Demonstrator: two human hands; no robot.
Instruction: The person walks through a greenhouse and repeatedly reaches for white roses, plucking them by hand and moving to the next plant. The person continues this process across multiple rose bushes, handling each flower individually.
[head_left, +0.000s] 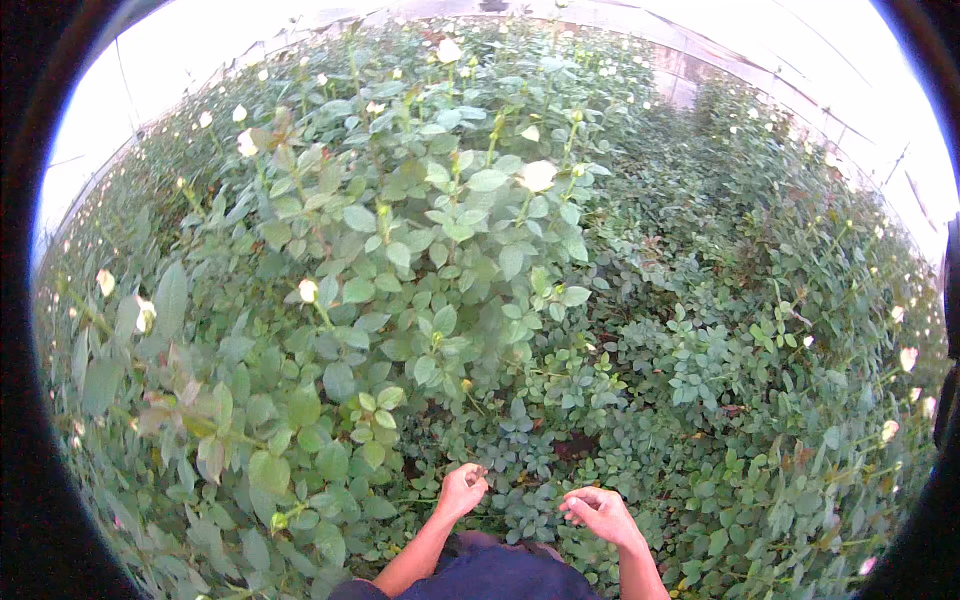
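Observation:
Dense green rose bushes with pale blooms fill the view in front of me. My left hand is low at the centre, its fingers curled beside the leaves; a small dark bit shows at the fingertips, too small to name. To its right, my right hand hovers over low rose foliage with its fingers loosely bent, and nothing is seen in it. A gap separates the two hands. A white rose stands well above them, and a rose bud rises at the left.
Tall stems with leaves crowd the left side close to me. A lower strip of foliage runs away between the taller bushes, with more roses along the right. Pale greenhouse sheeting lies beyond.

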